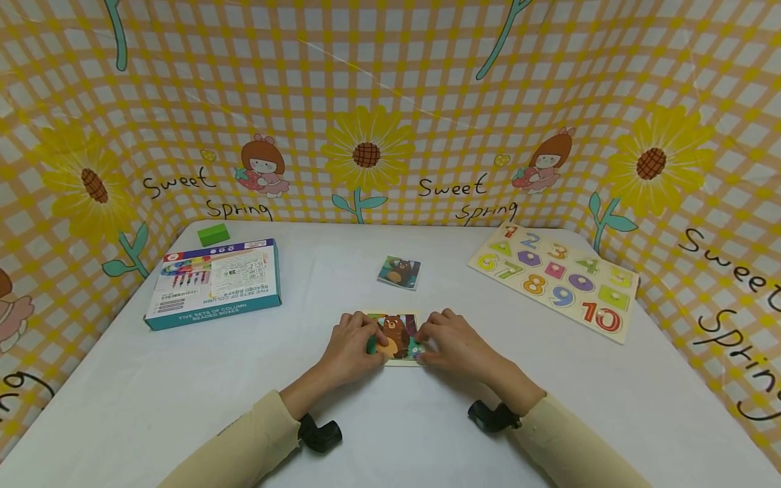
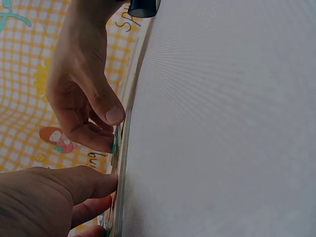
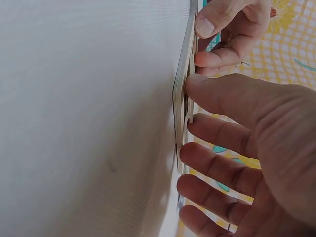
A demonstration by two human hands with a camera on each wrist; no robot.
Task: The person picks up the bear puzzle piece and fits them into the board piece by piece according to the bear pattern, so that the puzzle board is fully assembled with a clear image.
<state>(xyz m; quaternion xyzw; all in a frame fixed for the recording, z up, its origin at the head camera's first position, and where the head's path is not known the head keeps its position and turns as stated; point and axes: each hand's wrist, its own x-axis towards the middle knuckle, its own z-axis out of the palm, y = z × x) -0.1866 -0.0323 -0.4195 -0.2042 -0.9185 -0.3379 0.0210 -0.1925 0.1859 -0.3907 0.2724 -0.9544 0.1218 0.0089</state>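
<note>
A small wooden jigsaw puzzle [image 1: 396, 331] with a brown bear picture lies flat near the middle of the table. My left hand [image 1: 354, 347] grips its left side, thumb at the near edge and fingers curled over the board. On the right side, my right hand [image 1: 454, 344] pinches a thin puzzle piece [image 3: 191, 106] between thumb and forefinger, the piece slightly raised from the frame. Its other fingers [image 3: 197, 155] spread beside the board. Seen edge-on in the left wrist view, the puzzle [image 2: 120, 173] has both hands' fingertips at it. Parts of the picture are covered by fingers.
Beyond the puzzle lies a square bear picture card or board [image 1: 399, 272]. A flat teal-edged box [image 1: 213, 285] is at the left, with a green block [image 1: 213, 234] behind it. The wooden number board [image 1: 558, 278] lies at the right. Patterned cloth [image 1: 390, 88] surrounds the white table.
</note>
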